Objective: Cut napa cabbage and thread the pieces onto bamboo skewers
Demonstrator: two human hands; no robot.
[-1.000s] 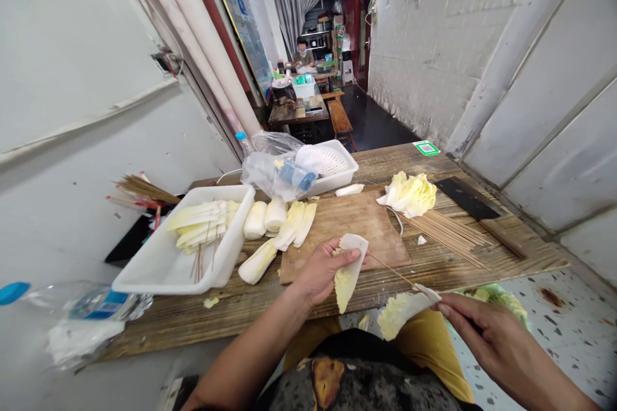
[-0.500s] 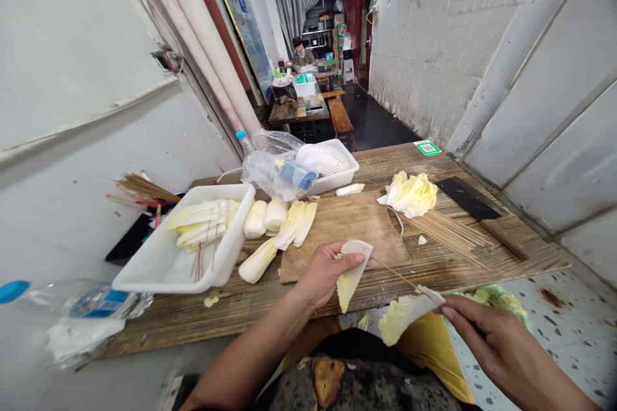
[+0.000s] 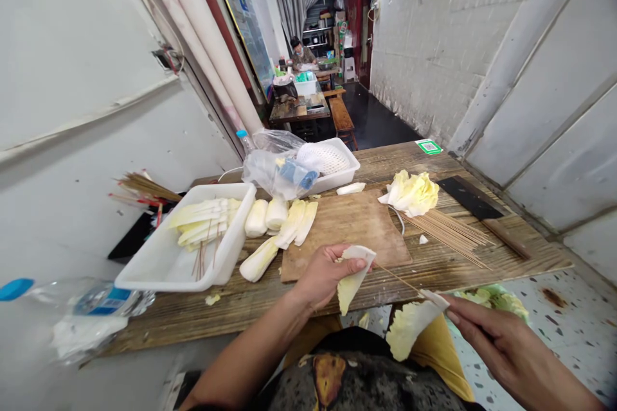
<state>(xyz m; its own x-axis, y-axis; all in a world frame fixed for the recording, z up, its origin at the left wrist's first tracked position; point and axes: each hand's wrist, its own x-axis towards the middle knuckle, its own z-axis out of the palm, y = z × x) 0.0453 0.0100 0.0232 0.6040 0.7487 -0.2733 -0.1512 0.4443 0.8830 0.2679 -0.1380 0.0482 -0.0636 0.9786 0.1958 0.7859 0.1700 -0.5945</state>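
Observation:
My left hand [image 3: 322,277] pinches a piece of napa cabbage leaf [image 3: 355,275] between thumb and fingers, just over the board's front edge. A thin bamboo skewer [image 3: 398,279] runs from that piece to a second cabbage leaf [image 3: 412,330], which hangs with its frilly side down. At the white end of this second leaf, my right hand [image 3: 499,331] is closed on it; the skewer's end there is hidden. Beyond the hands lie a wooden cutting board [image 3: 342,221], a pile of yellow leaves [image 3: 414,194] and loose skewers [image 3: 448,237].
A white tub [image 3: 144,273] at left holds leaves and skewers. Cabbage hearts [image 3: 255,218] and cut leaves [image 3: 296,221] sit beside the board. A cleaver [image 3: 470,198] lies at right. Plastic bags [image 3: 279,173] cover part of another white tub [image 3: 344,173]. Far back, a person [image 3: 303,54] sits.
My right hand and the leaf in it have shifted slightly right and down. The hanging leaf has turned, showing more of its face. My left hand has barely moved.

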